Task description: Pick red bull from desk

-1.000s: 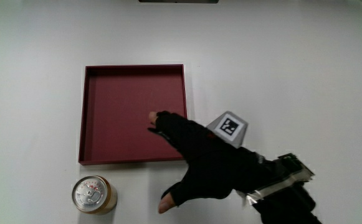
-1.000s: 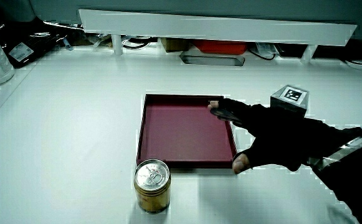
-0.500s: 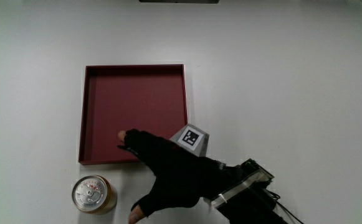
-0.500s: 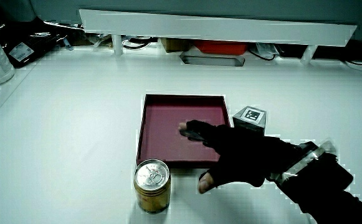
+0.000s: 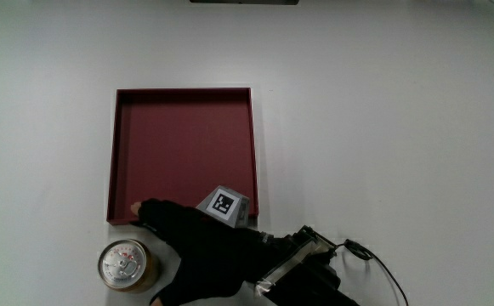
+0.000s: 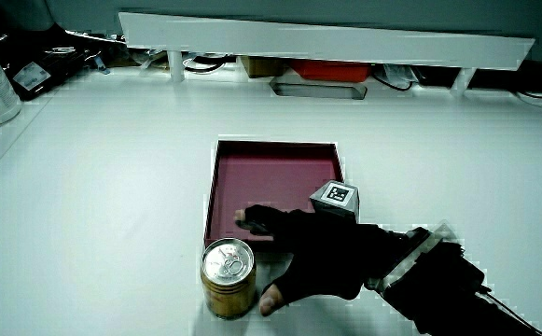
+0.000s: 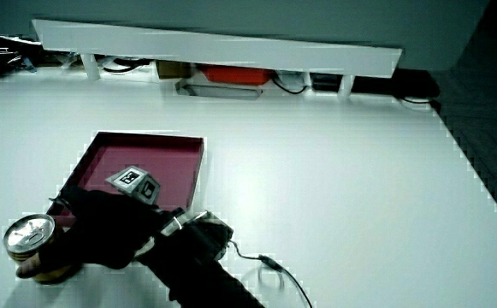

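The Red Bull can (image 5: pixel 127 265) stands upright on the white table, gold-sided with a silver top, just nearer to the person than the dark red tray (image 5: pixel 136 127). It also shows in both side views (image 6: pixel 228 277) (image 7: pixel 30 244). The gloved hand (image 5: pixel 197 248) is right beside the can, fingers spread open around it, with the fingertips over the tray's near rim and the thumb on the can's nearer side. The hand (image 6: pixel 303 254) holds nothing. In a side view the hand (image 7: pixel 103 227) partly covers the can.
The shallow red tray (image 6: pixel 226 166) holds nothing. A low white partition (image 6: pixel 326 39) runs along the table's farther edge, with cables and boxes under it. A cable (image 5: pixel 383 270) trails from the forearm.
The hand has moved from over the tray toward the person and across to the can, ending beside it with fingers spread. The can and tray have stayed put.
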A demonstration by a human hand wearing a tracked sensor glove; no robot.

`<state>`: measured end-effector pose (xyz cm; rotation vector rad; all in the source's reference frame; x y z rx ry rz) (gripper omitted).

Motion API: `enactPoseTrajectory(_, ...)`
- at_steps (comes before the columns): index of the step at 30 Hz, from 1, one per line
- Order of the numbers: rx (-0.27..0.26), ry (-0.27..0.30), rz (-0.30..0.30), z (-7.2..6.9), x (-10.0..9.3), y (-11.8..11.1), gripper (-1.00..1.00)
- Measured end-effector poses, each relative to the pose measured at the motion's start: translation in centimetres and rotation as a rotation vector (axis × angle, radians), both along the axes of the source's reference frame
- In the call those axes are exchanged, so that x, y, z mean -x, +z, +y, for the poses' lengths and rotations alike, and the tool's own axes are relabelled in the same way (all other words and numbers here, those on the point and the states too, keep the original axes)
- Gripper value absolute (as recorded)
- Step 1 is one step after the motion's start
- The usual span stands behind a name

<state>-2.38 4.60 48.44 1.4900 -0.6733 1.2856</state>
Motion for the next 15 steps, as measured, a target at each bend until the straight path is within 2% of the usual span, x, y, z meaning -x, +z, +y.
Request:
enactPoseTrajectory(2,0.013,-0.003,-0.016,0.13,0.38,0.14,0.0)
enactPoseTrajectory(5,0.003,-0.002,-0.011,0.27,0.71,0.23,0.0)
enactPoseTrajectory(7,-0.01,0.022,-0.035,0.31,0.78,0.6,0.0)
enactPoseTrajectory(9,0.012,0.033,-0.039,0.27,0.76,0.6,0.07)
enactPoseTrajectory(10,-0.001,0.032,-0.036,0.21,0.81,0.75,0.1)
enactPoseTrajectory(12,0.024,0.04,-0.054,0.24,0.86,0.66,0.17)
enactPoseTrajectory(15,-0.002,0.06,-0.043,0.3,0.98,0.61,0.27)
